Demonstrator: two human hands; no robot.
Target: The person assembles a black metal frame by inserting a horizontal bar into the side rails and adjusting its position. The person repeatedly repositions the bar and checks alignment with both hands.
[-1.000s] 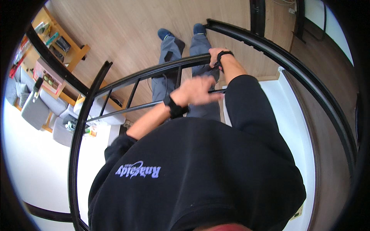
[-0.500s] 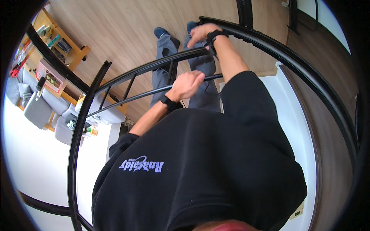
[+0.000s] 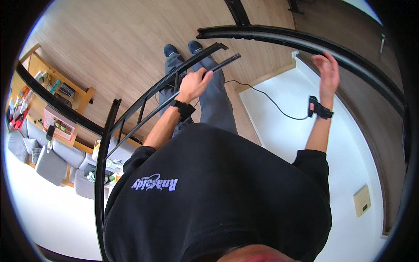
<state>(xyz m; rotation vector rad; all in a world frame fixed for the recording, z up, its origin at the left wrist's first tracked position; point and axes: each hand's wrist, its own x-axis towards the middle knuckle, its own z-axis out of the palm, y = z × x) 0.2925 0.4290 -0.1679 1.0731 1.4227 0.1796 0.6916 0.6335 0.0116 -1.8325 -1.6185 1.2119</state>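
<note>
A ladder-like black metal frame section (image 3: 205, 53) slants across in front of my legs, with two long bars joined by short rungs. My left hand (image 3: 195, 85) is wrapped round its nearer, thinner bar (image 3: 224, 62), close to that bar's free end. Off to the right, my right hand (image 3: 327, 75) is raised with fingers stretched out and nothing held. Its fingertips are by a long black rail (image 3: 279, 36); I cannot tell whether they touch it. Both ends of the frame section on this side stand apart from that rail.
A black post (image 3: 100, 183) rises at the left, joined to the frame section. Beyond it are a wooden table (image 3: 80, 98) with various items and a grey sofa (image 3: 56, 163). A thin black cable (image 3: 279, 109) hangs before the white wall at right, which bears a small beige panel (image 3: 362, 201).
My right hand has moved away from the frame section's end, out to the right. That end now shows, with a gap to the long rail. My left hand keeps its hold; the view has shifted.
</note>
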